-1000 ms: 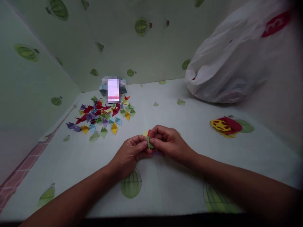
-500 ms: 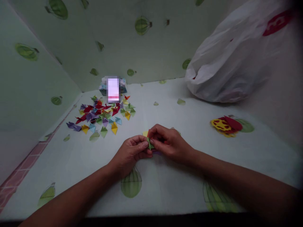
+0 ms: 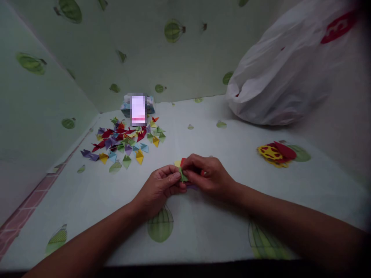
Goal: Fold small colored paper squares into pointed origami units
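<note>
A small folded piece of green paper (image 3: 182, 175) is pinched between both hands near the middle of the table. My left hand (image 3: 165, 181) grips its left side with thumb and fingers. My right hand (image 3: 207, 172) pinches its upper right edge, and the fingers hide part of it. Beneath and behind the hands lie coloured paper sheets (image 3: 177, 163); yellow, red and purple edges show, the rest is covered.
Many-coloured folded paper pieces (image 3: 124, 139) are heaped at the back left, before a tissue box (image 3: 150, 106) and a lit, blurred-out screen (image 3: 138, 109). A white plastic bag (image 3: 269, 85) stands at the back right. Red and yellow cut-out shapes (image 3: 272, 153) lie at the right.
Both hands stay in nearly the same place on the green paper. The right fingers have shifted slightly along its upper edge, and the view has moved a touch.
</note>
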Demonstrator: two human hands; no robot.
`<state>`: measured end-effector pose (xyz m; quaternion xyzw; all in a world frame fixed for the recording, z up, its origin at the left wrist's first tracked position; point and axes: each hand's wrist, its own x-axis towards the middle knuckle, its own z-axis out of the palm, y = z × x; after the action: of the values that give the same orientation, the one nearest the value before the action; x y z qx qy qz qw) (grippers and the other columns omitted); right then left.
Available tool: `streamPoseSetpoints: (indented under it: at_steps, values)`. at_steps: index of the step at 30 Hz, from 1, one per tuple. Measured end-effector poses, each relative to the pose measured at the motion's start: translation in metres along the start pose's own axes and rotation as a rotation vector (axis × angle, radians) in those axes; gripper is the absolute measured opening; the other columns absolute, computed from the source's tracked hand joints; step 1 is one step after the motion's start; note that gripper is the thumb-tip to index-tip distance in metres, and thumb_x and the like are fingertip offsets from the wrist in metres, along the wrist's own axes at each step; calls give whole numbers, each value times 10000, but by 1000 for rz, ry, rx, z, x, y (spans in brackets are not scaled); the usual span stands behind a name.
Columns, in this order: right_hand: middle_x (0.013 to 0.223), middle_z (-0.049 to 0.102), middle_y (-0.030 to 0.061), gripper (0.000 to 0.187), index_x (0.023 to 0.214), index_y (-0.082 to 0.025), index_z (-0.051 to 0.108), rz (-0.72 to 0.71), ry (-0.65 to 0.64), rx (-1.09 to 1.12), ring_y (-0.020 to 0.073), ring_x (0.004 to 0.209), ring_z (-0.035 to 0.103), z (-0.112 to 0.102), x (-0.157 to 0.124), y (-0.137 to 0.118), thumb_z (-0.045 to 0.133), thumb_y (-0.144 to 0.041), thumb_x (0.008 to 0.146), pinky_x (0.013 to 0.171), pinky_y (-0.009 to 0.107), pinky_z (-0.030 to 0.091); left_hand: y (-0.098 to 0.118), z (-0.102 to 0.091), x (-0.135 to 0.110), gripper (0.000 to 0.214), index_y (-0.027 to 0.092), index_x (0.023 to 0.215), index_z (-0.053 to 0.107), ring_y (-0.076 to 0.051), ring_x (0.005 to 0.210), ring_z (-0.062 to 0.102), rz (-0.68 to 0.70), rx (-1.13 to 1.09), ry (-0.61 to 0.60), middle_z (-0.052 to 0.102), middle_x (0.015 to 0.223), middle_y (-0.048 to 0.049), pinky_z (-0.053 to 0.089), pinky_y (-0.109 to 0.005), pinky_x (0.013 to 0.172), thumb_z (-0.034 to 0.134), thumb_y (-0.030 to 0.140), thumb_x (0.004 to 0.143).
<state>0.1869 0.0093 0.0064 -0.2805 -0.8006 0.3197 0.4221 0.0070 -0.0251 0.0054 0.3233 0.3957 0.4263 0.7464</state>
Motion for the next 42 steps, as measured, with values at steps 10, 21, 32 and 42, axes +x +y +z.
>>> streamPoseSetpoints:
  at_steps: [10, 21, 32, 42]
  values:
    - [665, 605, -28, 145, 763, -176, 604, -12, -6, 37, 78, 571, 509, 0, 2, -1, 549, -74, 850, 547, 194, 391, -2, -2, 0, 194, 124, 811, 660, -97, 642, 615, 12, 11, 33, 652, 697, -12, 542, -240, 705, 781, 271, 771]
    - [750, 671, 4, 135, 845, -174, 651, -92, 3, -28, 95, 622, 571, -1, 2, 0, 556, -94, 897, 601, 216, 443, -2, -1, -1, 170, 123, 819, 653, -99, 664, 631, 67, 6, 38, 655, 704, -9, 560, -264, 753, 764, 248, 790]
    - [830, 762, 42, 167, 922, -151, 724, 63, 30, 72, 135, 734, 701, -1, 1, -9, 564, -114, 895, 674, 226, 533, -2, -5, 2, 154, 155, 844, 636, -116, 719, 674, 247, 69, 110, 694, 772, 3, 548, -243, 745, 759, 234, 795]
    - [717, 690, 12, 152, 889, -146, 716, 253, 83, 303, 87, 562, 582, 1, 0, -17, 567, -177, 883, 493, 193, 445, -3, -5, 0, 88, 179, 871, 670, -131, 771, 672, 363, 236, 161, 707, 833, -2, 554, -284, 798, 720, 244, 840]
